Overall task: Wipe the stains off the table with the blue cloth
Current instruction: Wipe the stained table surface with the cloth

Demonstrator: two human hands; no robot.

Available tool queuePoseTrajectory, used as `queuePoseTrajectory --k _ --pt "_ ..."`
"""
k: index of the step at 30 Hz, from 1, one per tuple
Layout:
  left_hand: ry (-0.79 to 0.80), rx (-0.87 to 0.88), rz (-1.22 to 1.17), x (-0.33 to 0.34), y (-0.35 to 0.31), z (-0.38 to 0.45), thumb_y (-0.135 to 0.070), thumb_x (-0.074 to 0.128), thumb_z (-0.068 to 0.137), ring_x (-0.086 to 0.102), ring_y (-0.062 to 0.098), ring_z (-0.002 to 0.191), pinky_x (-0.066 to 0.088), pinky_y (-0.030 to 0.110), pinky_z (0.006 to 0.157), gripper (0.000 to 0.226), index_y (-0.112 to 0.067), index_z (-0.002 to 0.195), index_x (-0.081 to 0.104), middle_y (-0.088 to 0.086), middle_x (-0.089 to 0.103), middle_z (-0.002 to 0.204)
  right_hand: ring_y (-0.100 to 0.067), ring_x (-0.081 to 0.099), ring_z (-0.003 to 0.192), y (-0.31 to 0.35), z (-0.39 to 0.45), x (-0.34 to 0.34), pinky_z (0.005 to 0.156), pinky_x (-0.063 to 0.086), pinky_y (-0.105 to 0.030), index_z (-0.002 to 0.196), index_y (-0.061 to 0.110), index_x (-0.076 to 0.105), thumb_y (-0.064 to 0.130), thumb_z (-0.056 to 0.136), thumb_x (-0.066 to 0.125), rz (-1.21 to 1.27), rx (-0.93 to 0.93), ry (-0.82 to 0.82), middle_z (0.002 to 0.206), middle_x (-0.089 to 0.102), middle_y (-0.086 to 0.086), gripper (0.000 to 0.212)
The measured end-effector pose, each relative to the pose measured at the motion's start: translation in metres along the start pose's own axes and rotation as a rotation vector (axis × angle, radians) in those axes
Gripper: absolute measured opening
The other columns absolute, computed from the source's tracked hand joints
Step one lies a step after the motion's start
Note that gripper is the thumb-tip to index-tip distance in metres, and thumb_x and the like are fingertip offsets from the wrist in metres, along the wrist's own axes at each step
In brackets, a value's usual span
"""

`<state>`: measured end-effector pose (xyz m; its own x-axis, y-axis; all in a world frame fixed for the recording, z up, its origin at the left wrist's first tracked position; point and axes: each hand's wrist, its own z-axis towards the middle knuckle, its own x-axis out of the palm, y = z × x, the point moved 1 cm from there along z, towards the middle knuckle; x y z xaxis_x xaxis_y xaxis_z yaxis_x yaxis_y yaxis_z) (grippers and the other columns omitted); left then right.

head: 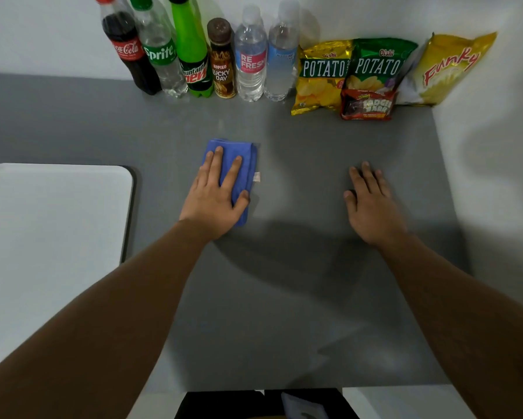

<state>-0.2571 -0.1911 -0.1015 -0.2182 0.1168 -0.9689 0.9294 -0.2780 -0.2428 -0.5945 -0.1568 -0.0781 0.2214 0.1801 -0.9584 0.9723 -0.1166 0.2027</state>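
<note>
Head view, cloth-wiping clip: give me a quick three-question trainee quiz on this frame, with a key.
1. True or false: the left hand lies flat on the blue cloth.
2. Which bottle stands nearest the chip bags? A) the cola bottle B) the blue-label water bottle C) the green soda bottle
3. Fill in: the right hand rests on the bare ____, holding nothing.

Key: 1 true; 2 B; 3 table.
</note>
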Motion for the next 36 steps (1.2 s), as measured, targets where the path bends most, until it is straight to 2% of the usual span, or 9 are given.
queuePoseTrajectory --k 8,12,16,26,32,36 --pt "0.007 -0.12 -0.025 -0.01 0.043 0.017 -0.06 0.033 0.1 -0.005 0.033 0.155 0.008 0.048 0.125 0.073 -0.035 0.161 0.001 0.011 -0.008 0.169 -0.032 0.005 0.156 -0.001 0.002 0.003 0.125 0.012 -0.047 0.161 0.019 0.02 0.037 0.108 0.032 0.031 0.017 -0.003 0.17 0.01 -0.006 0.057" --pt "0.055 -0.19 -0.005 -0.013 0.039 0.045 -0.063 0.024 0.099 -0.009 0.032 0.155 0.002 0.047 0.126 0.073 -0.036 0.161 -0.003 0.009 -0.012 0.169 -0.033 0.006 0.156 -0.001 0.001 0.004 0.125 0.012 -0.046 0.161 0.02 0.021 0.036 0.108 0.033 0.041 0.029 -0.007 0.17 0.011 -0.006 0.057" --pt "0.089 -0.208 -0.003 -0.013 0.023 0.062 -0.062 0.023 0.099 -0.012 0.032 0.155 -0.001 0.047 0.125 0.073 -0.034 0.161 -0.006 0.009 -0.014 0.168 -0.028 0.001 0.156 -0.001 0.003 0.002 0.126 0.009 -0.043 0.162 0.024 0.015 0.04 0.108 0.031 0.067 0.061 0.045 0.17 0.004 -0.001 0.058" --pt "0.124 0.018 0.026 0.001 -0.041 0.05 -0.058 0.025 0.102 -0.013 0.032 0.155 0.0 0.044 0.125 0.073 -0.031 0.161 -0.007 0.011 -0.014 0.168 -0.026 -0.002 0.157 -0.002 0.004 -0.002 0.126 0.007 -0.042 0.162 0.026 0.012 0.041 0.108 0.031 0.079 0.054 0.086 0.17 0.0 0.002 0.059" --pt "0.08 0.223 0.009 -0.003 -0.012 0.016 -0.056 0.031 0.1 -0.005 0.028 0.156 0.007 0.043 0.127 0.071 -0.029 0.162 0.008 0.008 -0.004 0.17 -0.027 -0.003 0.157 -0.003 0.004 0.001 0.125 0.004 -0.04 0.162 0.025 0.011 0.042 0.108 0.03 0.076 0.042 0.07 0.17 0.0 0.0 0.06" --pt "0.087 0.237 0.016 -0.01 0.005 0.02 -0.059 0.027 0.096 -0.002 0.028 0.156 0.011 0.045 0.127 0.074 -0.028 0.162 0.011 0.007 -0.003 0.17 -0.027 -0.003 0.157 -0.004 0.002 0.001 0.125 0.005 -0.04 0.162 0.024 0.012 0.041 0.108 0.031 0.093 0.036 0.067 0.17 0.0 -0.001 0.06"
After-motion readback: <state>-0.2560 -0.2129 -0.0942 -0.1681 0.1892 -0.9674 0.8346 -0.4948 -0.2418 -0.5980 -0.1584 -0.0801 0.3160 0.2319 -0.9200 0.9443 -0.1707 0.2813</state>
